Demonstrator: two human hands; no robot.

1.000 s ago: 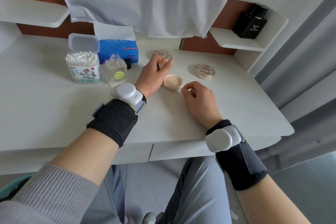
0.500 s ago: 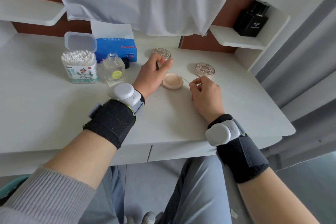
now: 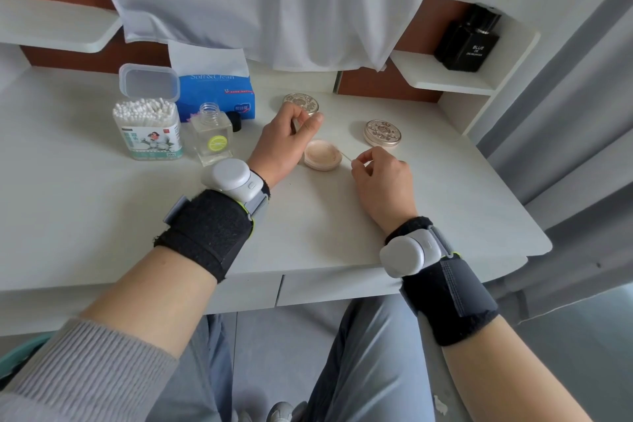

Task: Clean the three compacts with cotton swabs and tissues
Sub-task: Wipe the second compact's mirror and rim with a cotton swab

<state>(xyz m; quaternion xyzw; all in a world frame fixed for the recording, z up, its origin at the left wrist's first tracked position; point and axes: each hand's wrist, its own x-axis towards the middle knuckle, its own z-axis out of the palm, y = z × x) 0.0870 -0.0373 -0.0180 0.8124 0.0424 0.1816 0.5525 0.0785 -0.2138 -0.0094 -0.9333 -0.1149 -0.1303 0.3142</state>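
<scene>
Beige compact [image 3: 322, 155] lies open on desk [image 3: 308, 233] between hands; left hand [image 3: 284, 144] pinches its raised lid [image 3: 294, 125], right hand [image 3: 380, 175] pinches cotton swab [image 3: 346, 156] beside rim; risk: heavy pressure could gouge the powder.

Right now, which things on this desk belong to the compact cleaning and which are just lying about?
In the job: open compact held by left hand; swab pinched in right hand; back closed compact; right closed compact; swab box; tissue pack.
Lying about: uncapped glass bottle and black cap (use unclear); perfume bottle; white cloth.
</scene>
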